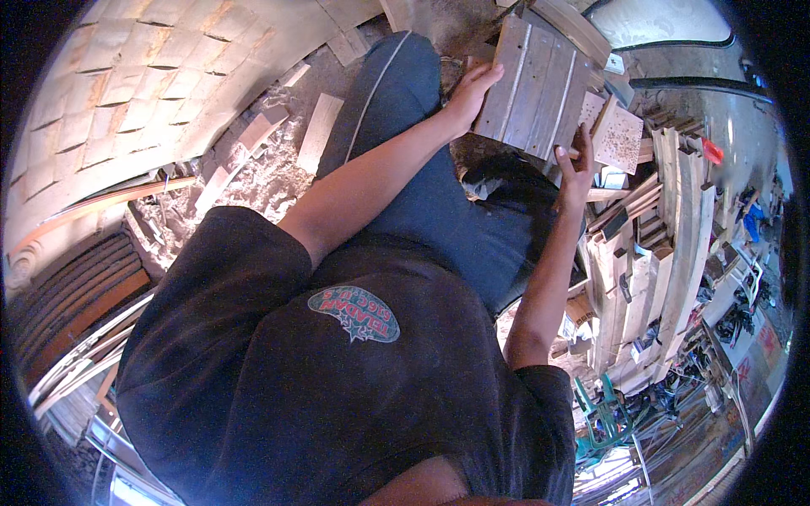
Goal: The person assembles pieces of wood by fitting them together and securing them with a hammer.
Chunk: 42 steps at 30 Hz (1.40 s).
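A dark brown slatted wooden panel is tilted in front of me, beyond my knees, with pale lines between its boards. My left hand grips its left edge, fingers closed along the side and the thumb hidden. At the lower right corner, my right hand holds the edge between thumb and fingers. Right beside that hand is a pale wooden block with a speckled, dusty face. Whether the panel's far end rests on anything is hard to make out.
Stacked timber planks stand to the right, near a green plastic chair. Wood shavings and offcuts cover the ground on the left, below a large pale curved panel. A black-edged glass pane lies at the far right.
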Each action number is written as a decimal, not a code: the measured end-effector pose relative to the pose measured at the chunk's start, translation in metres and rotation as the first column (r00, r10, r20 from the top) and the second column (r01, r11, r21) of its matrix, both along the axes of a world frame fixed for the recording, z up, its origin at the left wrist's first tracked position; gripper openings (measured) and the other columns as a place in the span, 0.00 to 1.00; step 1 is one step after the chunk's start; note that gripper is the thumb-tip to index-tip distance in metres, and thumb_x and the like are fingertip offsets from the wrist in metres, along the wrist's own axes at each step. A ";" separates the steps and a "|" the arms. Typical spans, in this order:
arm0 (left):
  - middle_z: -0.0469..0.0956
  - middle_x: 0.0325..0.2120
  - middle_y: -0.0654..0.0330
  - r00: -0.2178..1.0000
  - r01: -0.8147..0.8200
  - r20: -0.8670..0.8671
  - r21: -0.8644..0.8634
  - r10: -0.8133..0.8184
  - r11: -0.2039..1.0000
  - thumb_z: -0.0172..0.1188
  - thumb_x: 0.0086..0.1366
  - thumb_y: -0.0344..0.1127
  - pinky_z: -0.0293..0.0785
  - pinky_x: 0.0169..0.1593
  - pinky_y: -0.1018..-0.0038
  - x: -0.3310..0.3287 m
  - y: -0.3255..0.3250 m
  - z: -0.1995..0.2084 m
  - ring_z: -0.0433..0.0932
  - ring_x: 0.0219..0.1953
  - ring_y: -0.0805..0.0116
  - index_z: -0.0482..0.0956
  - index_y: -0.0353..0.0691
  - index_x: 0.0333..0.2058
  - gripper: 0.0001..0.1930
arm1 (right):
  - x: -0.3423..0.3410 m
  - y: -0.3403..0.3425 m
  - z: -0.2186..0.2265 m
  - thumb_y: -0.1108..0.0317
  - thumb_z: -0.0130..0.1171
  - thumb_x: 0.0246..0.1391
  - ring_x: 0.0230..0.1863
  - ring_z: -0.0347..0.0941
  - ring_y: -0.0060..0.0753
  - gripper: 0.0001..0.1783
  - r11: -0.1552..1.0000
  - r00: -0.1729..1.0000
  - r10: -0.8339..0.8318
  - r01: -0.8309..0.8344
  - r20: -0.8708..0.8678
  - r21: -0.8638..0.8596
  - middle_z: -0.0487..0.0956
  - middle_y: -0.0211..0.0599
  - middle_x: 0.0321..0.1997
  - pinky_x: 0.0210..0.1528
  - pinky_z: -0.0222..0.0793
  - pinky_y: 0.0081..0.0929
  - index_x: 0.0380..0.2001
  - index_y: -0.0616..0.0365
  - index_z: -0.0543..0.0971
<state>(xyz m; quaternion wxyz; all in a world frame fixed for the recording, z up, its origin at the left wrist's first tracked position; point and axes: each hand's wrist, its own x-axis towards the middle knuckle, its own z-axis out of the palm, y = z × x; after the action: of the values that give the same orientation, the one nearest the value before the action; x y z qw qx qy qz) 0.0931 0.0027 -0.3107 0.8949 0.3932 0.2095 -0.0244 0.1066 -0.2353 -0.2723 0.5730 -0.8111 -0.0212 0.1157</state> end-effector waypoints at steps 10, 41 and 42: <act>0.77 0.44 0.61 0.974 -0.093 0.219 0.116 0.066 0.989 0.50 0.69 0.48 0.64 0.55 0.73 0.005 -0.011 -0.021 0.73 0.47 0.70 0.74 0.36 0.49 0.21 | -0.006 0.004 -0.012 0.63 0.65 0.49 0.31 0.68 0.21 0.38 0.997 0.992 -0.077 0.076 0.101 0.016 0.75 0.42 0.52 0.36 0.66 0.20 0.63 0.59 0.65; 0.78 0.44 0.57 0.940 -0.333 0.037 -0.101 0.338 0.937 0.49 0.69 0.46 0.68 0.54 0.69 0.005 0.070 0.009 0.76 0.47 0.65 0.73 0.37 0.49 0.20 | 0.007 0.038 -0.049 0.74 0.49 0.52 0.35 0.69 0.25 0.12 0.860 0.848 -0.496 0.450 0.188 0.240 0.74 0.33 0.32 0.38 0.63 0.22 0.40 0.62 0.75; 0.77 0.44 0.57 0.938 -0.341 0.031 -0.099 0.346 0.935 0.48 0.69 0.46 0.69 0.53 0.68 0.006 0.076 0.011 0.77 0.47 0.64 0.73 0.36 0.50 0.20 | 0.009 0.038 -0.047 0.75 0.50 0.50 0.35 0.70 0.25 0.13 0.872 0.864 -0.472 0.426 0.177 0.242 0.74 0.33 0.32 0.38 0.63 0.22 0.41 0.62 0.74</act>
<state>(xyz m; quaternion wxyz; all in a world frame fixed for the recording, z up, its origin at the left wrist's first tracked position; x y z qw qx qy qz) 0.0990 0.0790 -0.3000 0.9074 0.3092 0.2520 0.1320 0.1156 -0.1972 -0.3192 0.6542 -0.7413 0.0915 -0.1188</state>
